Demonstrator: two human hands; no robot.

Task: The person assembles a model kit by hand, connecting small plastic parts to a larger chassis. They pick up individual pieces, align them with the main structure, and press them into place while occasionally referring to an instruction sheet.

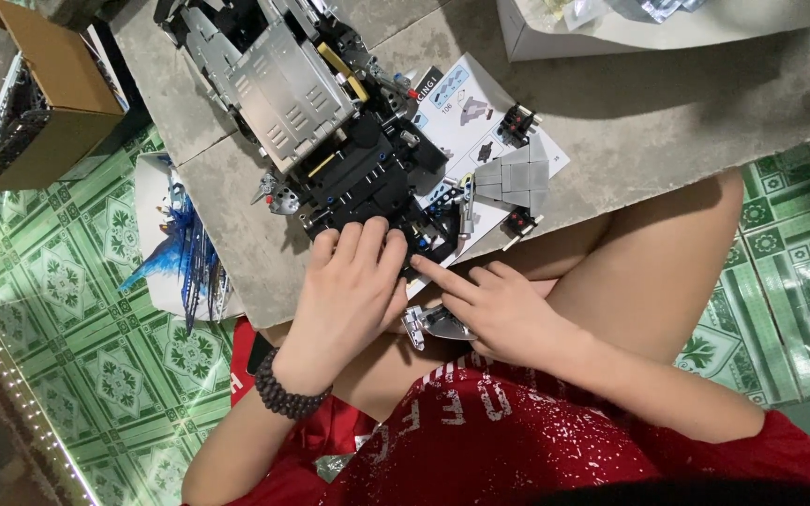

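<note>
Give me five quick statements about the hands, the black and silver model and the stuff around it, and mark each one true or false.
1. The left hand rests fingers-down on the black and silver brick-built model. True.
2. The right hand is empty. False: it holds a small silver part while its index finger points at the model.
3. An instruction booklet lies open under the model's side. True.
4. The cardboard box sits on the grey slab. False: it stands off the slab, over the green tiled floor.
5. A dark bead bracelet is on the right wrist. False: it is on the left wrist.
</note>
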